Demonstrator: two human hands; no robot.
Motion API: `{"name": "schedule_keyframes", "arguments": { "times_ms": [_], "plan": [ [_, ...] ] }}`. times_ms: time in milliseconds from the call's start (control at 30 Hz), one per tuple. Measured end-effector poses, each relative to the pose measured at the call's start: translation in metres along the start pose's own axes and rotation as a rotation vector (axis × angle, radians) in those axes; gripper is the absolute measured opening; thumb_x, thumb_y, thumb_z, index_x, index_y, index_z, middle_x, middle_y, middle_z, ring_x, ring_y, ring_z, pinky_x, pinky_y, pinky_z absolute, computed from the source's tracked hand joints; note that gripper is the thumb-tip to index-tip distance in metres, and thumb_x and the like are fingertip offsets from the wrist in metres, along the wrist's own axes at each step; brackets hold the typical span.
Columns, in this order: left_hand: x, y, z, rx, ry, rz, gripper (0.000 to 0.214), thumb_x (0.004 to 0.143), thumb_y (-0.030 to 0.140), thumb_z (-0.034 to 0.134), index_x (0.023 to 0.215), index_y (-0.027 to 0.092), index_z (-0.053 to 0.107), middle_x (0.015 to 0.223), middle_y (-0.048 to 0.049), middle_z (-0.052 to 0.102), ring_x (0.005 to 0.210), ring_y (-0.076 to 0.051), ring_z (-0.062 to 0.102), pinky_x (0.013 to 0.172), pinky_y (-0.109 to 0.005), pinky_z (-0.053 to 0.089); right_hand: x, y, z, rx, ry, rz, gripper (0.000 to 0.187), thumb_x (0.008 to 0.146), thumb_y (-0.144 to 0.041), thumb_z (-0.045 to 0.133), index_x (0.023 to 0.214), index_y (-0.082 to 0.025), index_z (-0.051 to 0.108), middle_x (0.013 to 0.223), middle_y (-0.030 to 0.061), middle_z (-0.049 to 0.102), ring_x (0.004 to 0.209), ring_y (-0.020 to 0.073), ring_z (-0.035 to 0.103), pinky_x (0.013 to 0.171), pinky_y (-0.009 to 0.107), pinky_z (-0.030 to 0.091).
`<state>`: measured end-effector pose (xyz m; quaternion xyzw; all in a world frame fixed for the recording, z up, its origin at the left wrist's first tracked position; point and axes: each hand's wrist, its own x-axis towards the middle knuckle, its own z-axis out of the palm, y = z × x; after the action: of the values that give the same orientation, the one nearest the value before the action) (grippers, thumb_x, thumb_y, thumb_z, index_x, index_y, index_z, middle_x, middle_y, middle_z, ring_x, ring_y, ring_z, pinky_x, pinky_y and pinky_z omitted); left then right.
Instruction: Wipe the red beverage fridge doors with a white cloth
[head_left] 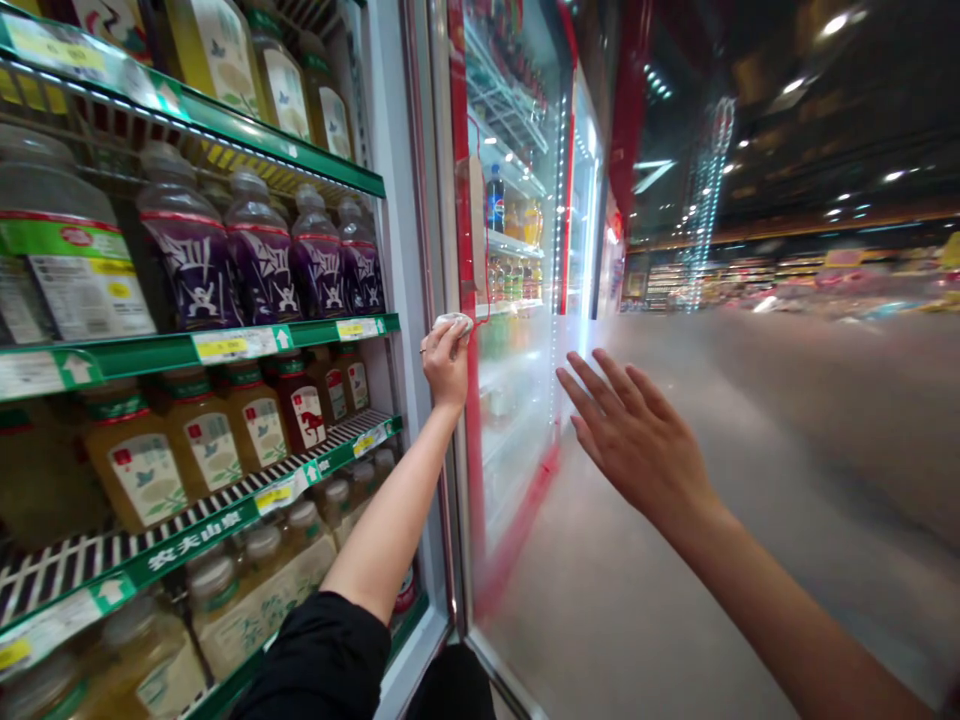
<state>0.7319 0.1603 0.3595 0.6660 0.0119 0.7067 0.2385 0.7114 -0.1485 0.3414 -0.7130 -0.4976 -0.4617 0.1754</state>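
Observation:
My left hand is closed around a crumpled white cloth, possibly a tissue. It presses this against the inner edge of the cooler's glass door, near the hinge side. A dark sleeve covers that arm's upper part. My right hand is open, palm toward the glass, fingers stretched out and holding nothing. Whether it touches the pane or hovers before it I cannot tell. Left of the door, shelves hold purple-labelled bottles.
Juice bottles line the lower green-edged shelf. Through the glass appears a neighbouring red-framed cooler with drinks, including a blue bottle. A pale floor stretches to the right, blurred. Store displays stand far off.

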Motion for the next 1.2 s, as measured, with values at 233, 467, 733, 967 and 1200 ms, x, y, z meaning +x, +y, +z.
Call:
{"name": "schedule_keyframes", "arguments": {
  "times_ms": [233,467,733,967,1200],
  "plan": [
    [-0.018,0.021,0.006,-0.058,0.007,-0.025,0.022,0.103,0.025,0.068,0.123,0.026,0.079,0.126,-0.0069,0.075,0.129,-0.024,0.068,0.124,-0.052,0.050,-0.007,0.009,0.009,-0.066,0.009,-0.011,0.086,0.107,-0.021,0.048,0.175,-0.040,-0.001,0.178,0.0040,0.030,0.163,0.0301,0.037,0.128,0.061,0.040],
    [-0.008,0.007,0.015,-0.075,0.151,0.057,0.017,0.102,0.025,0.071,0.116,0.027,0.080,0.118,-0.0060,0.077,0.119,-0.023,0.071,0.116,-0.050,0.054,-0.010,0.012,0.015,-0.345,0.009,-0.098,0.083,0.107,-0.024,0.048,0.176,-0.017,0.004,0.179,0.0109,0.027,0.166,0.0278,0.031,0.134,0.051,0.032],
    [-0.018,0.024,0.009,-0.098,0.063,0.259,0.017,0.105,0.024,0.067,0.117,0.029,0.079,0.118,-0.0047,0.078,0.117,-0.022,0.071,0.109,-0.046,0.054,-0.011,0.011,0.015,-0.401,0.003,-0.103,0.081,0.108,-0.027,0.046,0.176,-0.017,0.002,0.179,0.0103,0.025,0.167,0.0270,0.029,0.134,0.049,0.030],
    [-0.009,0.029,0.015,-0.027,0.156,0.253,0.012,0.103,0.025,0.072,0.107,0.030,0.081,0.097,-0.0023,0.073,0.102,-0.020,0.070,0.100,-0.045,0.056,-0.012,0.012,0.016,-0.404,-0.001,-0.101,0.079,0.109,-0.025,0.045,0.176,-0.016,0.004,0.179,0.0114,0.024,0.167,0.0279,0.028,0.135,0.049,0.028],
    [0.002,0.051,0.018,-0.022,0.100,0.404,0.014,0.102,0.022,0.072,0.109,0.032,0.079,0.101,-0.0020,0.073,0.105,-0.019,0.073,0.098,-0.040,0.060,-0.011,0.011,0.015,-0.379,-0.005,-0.102,0.084,0.108,-0.026,0.048,0.175,-0.017,-0.001,0.180,0.0111,0.024,0.167,0.0280,0.028,0.134,0.050,0.030]
  ]
}}
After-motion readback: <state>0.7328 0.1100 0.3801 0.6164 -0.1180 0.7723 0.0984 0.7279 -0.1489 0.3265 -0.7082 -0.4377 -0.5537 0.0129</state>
